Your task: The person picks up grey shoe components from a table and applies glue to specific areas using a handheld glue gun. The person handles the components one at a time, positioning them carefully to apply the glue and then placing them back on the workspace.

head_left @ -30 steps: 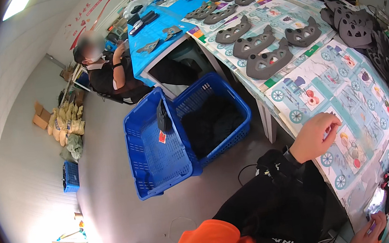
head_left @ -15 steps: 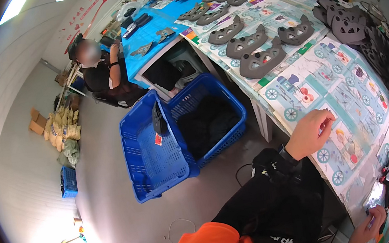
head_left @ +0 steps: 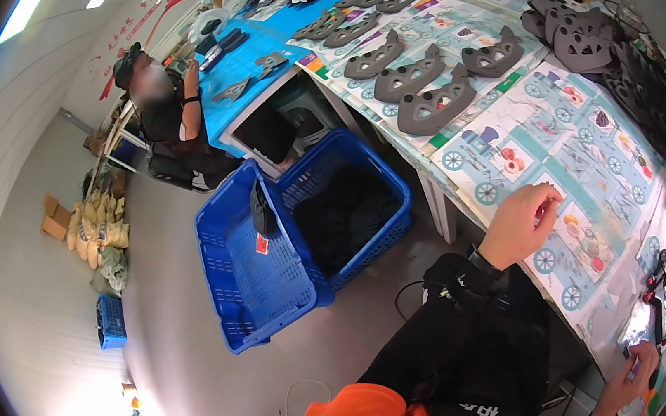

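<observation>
My left hand (head_left: 518, 225) rests over the near edge of the patterned table cover (head_left: 566, 146), fingers curled in; whatever they hold, if anything, is hidden. At the lower right my right hand (head_left: 630, 381) is closed beside a slim black-and-red tool or fitting (head_left: 657, 303), lying in a bright patch of light. What the right fingers hold is too small to make out. Farther up the table lie several dark grey curved pieces with cut-out holes, the closest being a grey curved piece (head_left: 437, 105). None of these touches my hands.
Black and grey parts are heaped along the table's right side, with a dark pile (head_left: 652, 94) there. Left of the table stand two blue crates, an upper blue crate (head_left: 257, 300) and a blue crate (head_left: 390, 230) holding black material. A seated person (head_left: 171, 111) works at a blue-covered table (head_left: 242, 44).
The whole view has shifted slightly, so the table and crates sit a little farther left. Both hands keep nearly the same pose and place on the table. The seated person's head and arm have moved.
</observation>
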`<state>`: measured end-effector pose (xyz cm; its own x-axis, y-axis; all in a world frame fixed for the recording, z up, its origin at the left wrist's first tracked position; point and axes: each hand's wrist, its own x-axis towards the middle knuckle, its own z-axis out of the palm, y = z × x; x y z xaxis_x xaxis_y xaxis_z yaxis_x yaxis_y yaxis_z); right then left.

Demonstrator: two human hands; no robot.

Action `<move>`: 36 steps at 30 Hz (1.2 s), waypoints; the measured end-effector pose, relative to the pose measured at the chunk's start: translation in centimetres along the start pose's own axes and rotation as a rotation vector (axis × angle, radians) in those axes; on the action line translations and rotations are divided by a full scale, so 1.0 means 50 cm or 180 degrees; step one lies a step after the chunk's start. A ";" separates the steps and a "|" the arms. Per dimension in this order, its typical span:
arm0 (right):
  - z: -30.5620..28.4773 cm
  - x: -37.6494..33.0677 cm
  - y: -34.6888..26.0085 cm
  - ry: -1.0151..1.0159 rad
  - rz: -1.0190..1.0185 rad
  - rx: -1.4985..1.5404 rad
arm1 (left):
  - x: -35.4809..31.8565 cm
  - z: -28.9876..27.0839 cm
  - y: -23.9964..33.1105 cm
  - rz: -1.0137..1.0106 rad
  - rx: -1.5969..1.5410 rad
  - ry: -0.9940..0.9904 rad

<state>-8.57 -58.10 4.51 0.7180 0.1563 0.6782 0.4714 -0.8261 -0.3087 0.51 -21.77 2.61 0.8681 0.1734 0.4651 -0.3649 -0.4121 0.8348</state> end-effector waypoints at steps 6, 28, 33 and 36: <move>-0.058 0.013 -0.024 0.0298 0.0397 0.2645 | 0.002 -0.006 0.002 0.0175 0.0223 0.0020; 0.002 0.166 -0.263 -0.4173 -0.1935 0.3554 | -0.117 -0.082 0.153 0.0280 -0.0058 -0.1031; -0.026 0.141 -0.204 -0.3180 0.1176 0.3959 | -0.149 -0.121 0.134 -0.0365 0.0118 -0.1250; -0.001 0.143 -0.245 -0.3033 -0.1063 0.3481 | -0.160 -0.092 0.133 -0.0027 0.0190 -0.1293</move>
<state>-9.22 -46.87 13.17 0.3552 0.8951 0.2695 0.5092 0.0565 -0.8588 -10.38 -21.80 5.80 0.9376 -0.1854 0.2942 -0.3474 -0.4655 0.8140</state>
